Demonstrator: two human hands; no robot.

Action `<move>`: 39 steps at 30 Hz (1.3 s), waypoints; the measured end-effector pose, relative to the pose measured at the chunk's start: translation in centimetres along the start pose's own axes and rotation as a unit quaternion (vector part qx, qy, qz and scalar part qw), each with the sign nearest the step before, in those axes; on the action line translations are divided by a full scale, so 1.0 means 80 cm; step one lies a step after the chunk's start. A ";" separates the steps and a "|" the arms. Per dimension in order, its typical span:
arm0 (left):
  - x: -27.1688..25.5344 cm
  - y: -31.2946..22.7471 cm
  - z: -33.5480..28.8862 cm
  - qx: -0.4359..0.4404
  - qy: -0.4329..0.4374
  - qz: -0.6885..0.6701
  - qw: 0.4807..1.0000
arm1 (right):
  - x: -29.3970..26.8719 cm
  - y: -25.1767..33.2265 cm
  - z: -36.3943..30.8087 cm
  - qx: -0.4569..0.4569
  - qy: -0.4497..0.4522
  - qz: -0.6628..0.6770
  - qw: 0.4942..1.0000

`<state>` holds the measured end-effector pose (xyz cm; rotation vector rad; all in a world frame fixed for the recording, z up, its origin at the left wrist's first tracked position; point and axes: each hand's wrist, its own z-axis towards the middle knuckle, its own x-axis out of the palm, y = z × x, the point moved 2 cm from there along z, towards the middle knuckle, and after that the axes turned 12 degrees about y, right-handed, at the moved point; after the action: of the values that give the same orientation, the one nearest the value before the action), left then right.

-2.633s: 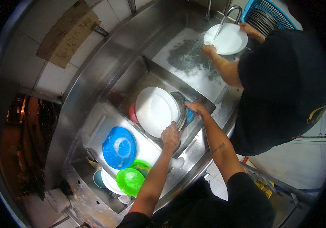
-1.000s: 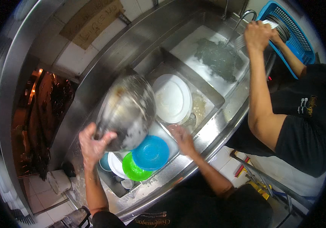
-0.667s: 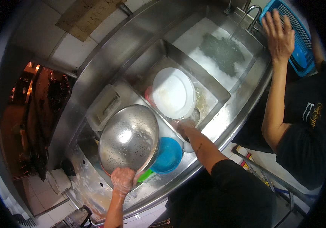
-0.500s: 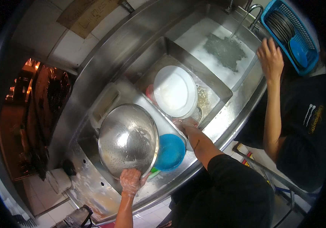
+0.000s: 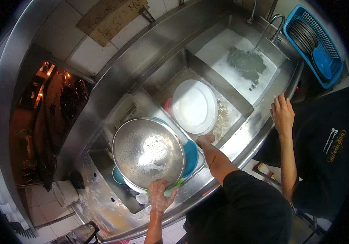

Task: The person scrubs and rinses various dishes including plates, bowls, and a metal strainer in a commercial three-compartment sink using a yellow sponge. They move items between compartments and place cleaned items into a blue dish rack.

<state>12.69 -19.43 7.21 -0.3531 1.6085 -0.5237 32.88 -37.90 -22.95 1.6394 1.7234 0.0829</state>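
A large perforated metal colander [image 5: 148, 152], its domed side seemingly up, lies over dishes in the left basin. At its near rim is my left hand [image 5: 160, 197], fingertips touching the metal and thumb spread apart. A blue plastic bowl [image 5: 191, 157] shows from under the colander's right side. In the middle basin a white oval plate [image 5: 194, 106] sits above murky water. Close to that plate's near edge is my right hand [image 5: 206, 140]; its fingers are largely hidden, so what it holds cannot be made out.
Foamy water fills the right basin [image 5: 245, 65] below a running faucet [image 5: 279, 22]. A blue basket [image 5: 332, 42] of stacked plates stands at far right. A co-worker's hand [image 5: 283, 114] hangs by the sink's front edge. A teal cup [image 5: 118, 175] sits left of the colander.
The colander has tipped, so its holes now show, along with a teal cup and small white cup beside it. My left hand has slid right along its rim. The co-worker's hand has moved nearer.
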 end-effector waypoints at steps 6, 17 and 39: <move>-0.002 -0.004 -0.019 -0.023 -0.005 -0.008 1.000 | -0.029 0.034 -0.016 0.008 0.160 -0.486 0.859; 0.007 0.003 -0.040 -0.051 -0.054 -0.039 0.996 | -0.061 0.045 0.020 -0.172 0.147 -0.452 0.863; 0.188 -0.052 0.310 0.020 0.306 -0.276 0.911 | -0.205 0.217 -0.160 -0.334 0.002 -0.413 0.847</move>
<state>35.27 -33.86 -4.58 -0.6672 2.0977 -1.1876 38.91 -43.76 2.77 0.3324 1.9581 0.2360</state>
